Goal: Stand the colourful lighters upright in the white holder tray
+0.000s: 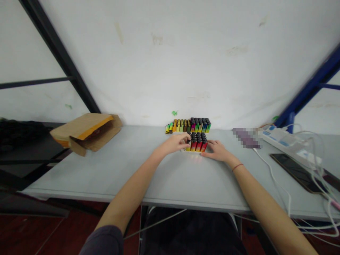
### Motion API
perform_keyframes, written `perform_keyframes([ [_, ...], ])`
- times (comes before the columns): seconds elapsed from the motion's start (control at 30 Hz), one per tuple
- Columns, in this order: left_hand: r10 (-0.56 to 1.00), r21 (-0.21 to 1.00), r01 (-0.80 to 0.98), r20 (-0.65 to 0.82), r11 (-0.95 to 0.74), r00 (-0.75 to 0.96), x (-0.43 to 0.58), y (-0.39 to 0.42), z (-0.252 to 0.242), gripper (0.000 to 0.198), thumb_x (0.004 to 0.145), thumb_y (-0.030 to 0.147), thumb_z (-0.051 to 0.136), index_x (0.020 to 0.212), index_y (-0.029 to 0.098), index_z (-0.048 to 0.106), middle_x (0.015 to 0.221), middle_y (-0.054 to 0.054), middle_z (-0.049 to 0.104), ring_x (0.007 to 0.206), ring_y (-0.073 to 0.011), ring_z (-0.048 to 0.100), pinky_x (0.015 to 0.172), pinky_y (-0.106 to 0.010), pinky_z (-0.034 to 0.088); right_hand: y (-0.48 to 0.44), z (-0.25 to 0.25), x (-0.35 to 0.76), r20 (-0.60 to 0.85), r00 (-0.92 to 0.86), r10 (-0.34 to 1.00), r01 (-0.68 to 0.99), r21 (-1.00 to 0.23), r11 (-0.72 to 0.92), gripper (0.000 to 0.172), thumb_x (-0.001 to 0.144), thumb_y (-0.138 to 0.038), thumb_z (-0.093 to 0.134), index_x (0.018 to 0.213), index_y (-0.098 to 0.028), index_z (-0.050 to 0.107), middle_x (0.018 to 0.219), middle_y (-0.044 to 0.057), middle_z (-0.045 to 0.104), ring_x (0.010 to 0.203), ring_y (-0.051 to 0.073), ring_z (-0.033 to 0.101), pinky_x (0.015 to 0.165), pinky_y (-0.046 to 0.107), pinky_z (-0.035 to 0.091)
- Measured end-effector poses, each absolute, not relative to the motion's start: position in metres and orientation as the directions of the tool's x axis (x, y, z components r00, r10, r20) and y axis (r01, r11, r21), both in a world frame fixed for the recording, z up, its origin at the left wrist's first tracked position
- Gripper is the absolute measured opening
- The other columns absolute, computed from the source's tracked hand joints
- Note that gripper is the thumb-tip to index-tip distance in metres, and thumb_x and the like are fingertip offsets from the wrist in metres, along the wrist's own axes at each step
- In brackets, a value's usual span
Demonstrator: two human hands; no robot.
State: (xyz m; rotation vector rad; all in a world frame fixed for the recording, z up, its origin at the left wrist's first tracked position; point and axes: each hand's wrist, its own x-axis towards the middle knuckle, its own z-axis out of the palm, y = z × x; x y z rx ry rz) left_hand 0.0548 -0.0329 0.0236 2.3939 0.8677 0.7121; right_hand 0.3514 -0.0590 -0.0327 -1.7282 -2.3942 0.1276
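Black-topped lighters in red and yellow stand upright in close rows in a low whitish tray against which both hands rest. My left hand is at the left end, its thumb and fingers curled around a lighter that they partly hide. At the right end, my right hand grips the tray, its thumb along the front corner and its fingers at the side. Just behind stand multicoloured lighters with black tops, and yellowish lighters beside them on the left.
An opened brown cardboard package lies on the left of the grey table. On the right are a white power strip, tangled white cables, a dark phone and a blurred-out purple object. A white wall closes the back.
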Motion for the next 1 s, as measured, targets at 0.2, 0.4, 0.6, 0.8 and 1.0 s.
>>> perform_keyframes([
  [0.2,0.598,0.334,0.497,0.484,-0.801,0.639,0.059,-0.036,0.016,0.022,0.095,0.034,0.072,0.113,0.023,0.074,0.122,-0.009,0.068,0.103,-0.0218,0.068,0.100,-0.037,0.054,-0.059,-0.033,0.353,0.106,-0.326,0.939,0.923,-0.178,0.340,0.084,0.092,-0.077,0.063,0.149,-0.016,0.065,0.155,0.020,0.062,0.140,0.045,0.056,0.117,0.055,0.046],
  [0.4,0.702,0.317,0.695,0.605,-0.645,0.376,0.043,-0.018,0.006,0.036,0.106,0.034,0.050,0.133,0.020,0.069,0.127,-0.014,0.071,0.124,-0.0278,0.063,0.115,-0.043,0.046,-0.059,-0.033,0.353,0.122,-0.323,0.938,0.923,-0.178,0.341,0.082,0.092,-0.076,0.064,0.149,-0.019,0.065,0.155,0.019,0.063,0.138,0.045,0.057,0.116,0.055,0.047],
  [0.6,0.933,0.356,0.902,0.339,-0.246,0.121,0.019,0.007,-0.015,0.054,0.106,0.026,0.040,0.159,0.026,0.053,0.162,-0.012,0.056,0.145,-0.0296,0.053,0.122,-0.048,0.041,-0.062,-0.027,0.350,0.083,-0.314,0.946,0.927,-0.189,0.324,0.085,0.091,-0.078,0.063,0.150,-0.015,0.065,0.157,0.021,0.060,0.141,0.046,0.055,0.117,0.054,0.046],
  [0.8,0.961,0.341,0.916,0.244,-0.209,0.128,0.018,0.011,-0.022,0.054,0.109,0.028,0.035,0.160,0.024,0.052,0.165,-0.012,0.054,0.149,-0.0288,0.054,0.122,-0.049,0.043,-0.061,-0.028,0.351,0.088,-0.322,0.943,0.925,-0.183,0.333,0.084,0.092,-0.077,0.063,0.149,-0.015,0.065,0.156,0.020,0.061,0.139,0.045,0.056,0.116,0.053,0.047],
  [1.0,0.950,0.354,0.913,0.298,-0.203,0.096,0.013,0.019,-0.025,0.046,0.107,0.029,0.042,0.142,0.011,0.065,0.151,-0.020,0.065,0.141,-0.0286,0.060,0.122,-0.041,0.044,-0.060,-0.031,0.353,0.103,-0.327,0.939,0.923,-0.178,0.341,0.084,0.092,-0.078,0.062,0.149,-0.016,0.066,0.155,0.020,0.062,0.137,0.045,0.058,0.116,0.055,0.047],
])
